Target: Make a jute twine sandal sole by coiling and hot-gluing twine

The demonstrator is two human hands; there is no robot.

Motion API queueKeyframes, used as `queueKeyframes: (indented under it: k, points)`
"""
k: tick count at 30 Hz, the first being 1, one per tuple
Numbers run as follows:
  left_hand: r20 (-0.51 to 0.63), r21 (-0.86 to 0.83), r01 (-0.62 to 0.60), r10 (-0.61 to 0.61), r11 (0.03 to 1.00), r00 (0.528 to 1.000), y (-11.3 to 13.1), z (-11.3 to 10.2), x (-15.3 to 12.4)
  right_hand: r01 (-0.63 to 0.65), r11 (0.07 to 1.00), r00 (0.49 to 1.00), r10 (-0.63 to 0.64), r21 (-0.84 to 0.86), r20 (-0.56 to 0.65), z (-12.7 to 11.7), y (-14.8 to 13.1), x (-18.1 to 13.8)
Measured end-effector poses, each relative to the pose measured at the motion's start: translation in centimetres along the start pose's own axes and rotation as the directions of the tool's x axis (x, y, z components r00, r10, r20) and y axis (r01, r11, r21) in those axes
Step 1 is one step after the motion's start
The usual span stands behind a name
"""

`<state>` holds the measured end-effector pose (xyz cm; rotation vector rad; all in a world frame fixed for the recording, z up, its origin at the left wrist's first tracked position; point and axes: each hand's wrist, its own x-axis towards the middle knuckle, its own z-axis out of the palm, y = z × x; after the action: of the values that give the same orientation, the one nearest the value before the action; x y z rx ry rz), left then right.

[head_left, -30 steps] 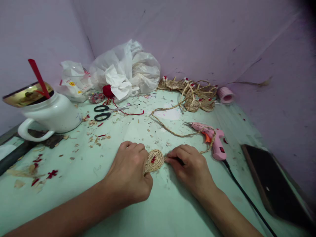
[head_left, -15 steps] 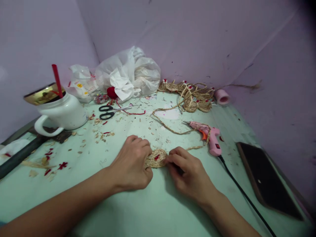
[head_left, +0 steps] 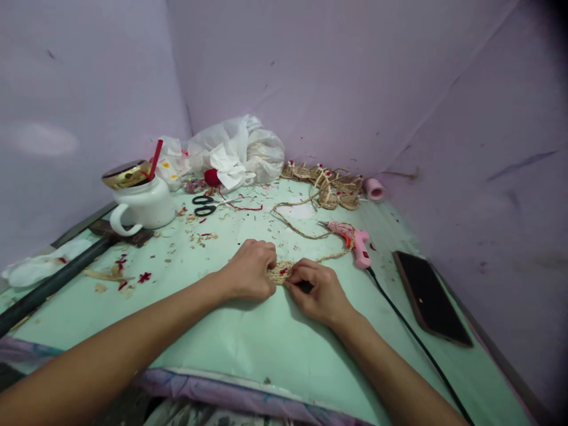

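Between my hands is a coiled piece of braided straw rope (head_left: 279, 274) with a small red flower shape on its face. My left hand (head_left: 252, 269) is closed around the coil's left end and hides that part. The fingers of my right hand (head_left: 317, 289) pinch the coil's right edge. From there a length of braided rope (head_left: 333, 257) runs right to the pink glue gun (head_left: 360, 251), lies over it and loops back toward the far side. The glue gun rests on its side with its black cord trailing toward me.
A phone (head_left: 430, 299) lies at the right. Black-handled scissors (head_left: 205, 206), a white mug (head_left: 153, 204), a hammer (head_left: 57, 281) and red and straw scraps are on the left. White plastic bags (head_left: 261, 154), finished-looking straw pieces (head_left: 328, 192) and a pink spool (head_left: 375, 190) stand along the wall.
The camera view has tilted and drawn back, so the table's near edge now shows. My right hand has come closer to my left, covering more of the coil's right side.
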<state>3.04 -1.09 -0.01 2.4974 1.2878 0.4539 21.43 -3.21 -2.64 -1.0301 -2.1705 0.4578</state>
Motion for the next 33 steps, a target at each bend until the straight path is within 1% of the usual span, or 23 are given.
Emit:
queueKeyframes:
  k: [6, 9, 13, 16, 19, 22, 25, 30, 33]
  points:
    - [-0.021, 0.025, -0.003, 0.004, 1.0, 1.0, 0.4, -0.2, -0.4, 0.005, 0.995, 1.0, -0.002, -0.103, 0.025, -0.4, -0.8, 0.0]
    - [-0.015, 0.038, -0.004, 0.004, 0.999, 1.0, 0.7, -0.4, -0.4, 0.004, 0.987, 1.0, -0.002, -0.162, 0.01, -0.4, -1.4, 0.1]
    - [0.015, 0.057, 0.003, -0.004, 0.998, 1.0, 0.6, -0.6, -0.3, 0.088, 0.97, 0.996, -0.08, -0.228, 0.043, 0.2, -1.8, 0.2]
    - [0.043, 0.064, -0.051, 0.048, 0.997, 0.998, 0.2, -1.0, -0.2, 0.107, 0.964, 0.994, -0.094, -0.245, 0.063, 0.7, -2.0, 0.4]
    - [0.106, 0.024, -0.15, 0.147, 0.988, 0.984, -0.1, -1.8, -0.2, 0.056, 0.956, 0.998, -0.045, -0.289, 0.043, 1.0, -2.4, 0.5]
    - [0.142, 0.007, -0.187, 0.184, 0.982, 0.973, -0.2, -2.3, -0.2, 0.032, 0.948, 0.999, -0.024, -0.317, 0.03, 1.2, -2.6, 0.6]
    - [0.112, 0.018, -0.16, 0.157, 0.987, 0.981, -0.1, -2.1, -0.2, 0.039, 0.949, 0.999, -0.031, -0.313, 0.029, 1.4, -2.5, 0.6]
    - [0.004, 0.035, -0.088, 0.088, 0.995, 0.996, -0.1, -0.7, -0.3, 0.033, 0.949, 0.999, -0.026, -0.313, 0.028, 1.5, -2.2, 0.5]
    - [-0.011, 0.021, -0.066, 0.066, 0.998, 0.998, -0.3, -0.2, -0.1, 0.021, 0.947, 1.0, -0.012, -0.322, 0.029, 1.5, -2.3, 0.5]
